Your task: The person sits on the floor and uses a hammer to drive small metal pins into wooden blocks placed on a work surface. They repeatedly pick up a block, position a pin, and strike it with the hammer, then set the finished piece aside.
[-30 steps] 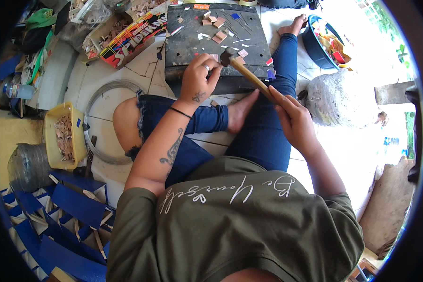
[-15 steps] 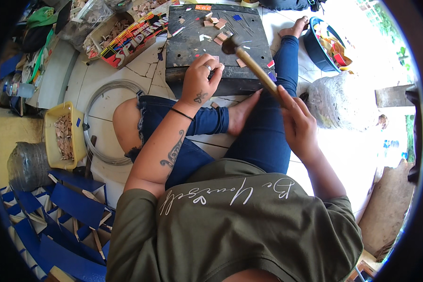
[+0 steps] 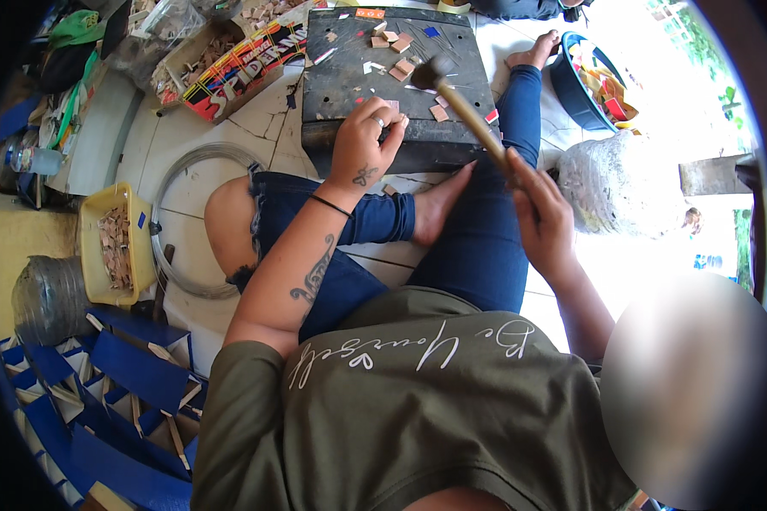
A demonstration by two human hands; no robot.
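My right hand is wrapped round the wooden handle of a hammer, whose dark head is raised over the black work block. At the block's near edge, my left hand is closed with fingertips pinched together. A small pinkish piece shows just behind those fingers; whatever they grip is hidden. Small wooden pieces lie on the block's far half, with another wooden piece nearer the hammer. Thin nail-like slivers and a blue chip are scattered around them.
To the left are a coil of wire, a yellow tub of wooden pieces, a printed cardboard box and blue slatted parts. A blue basin and a plastic-wrapped bundle stand right. Another person's dark clothing shows at top.
The hammer head has shifted slightly right, still raised, and my right hand has moved a little with it. My left hand stays in place. A blurred patch now covers the lower right.
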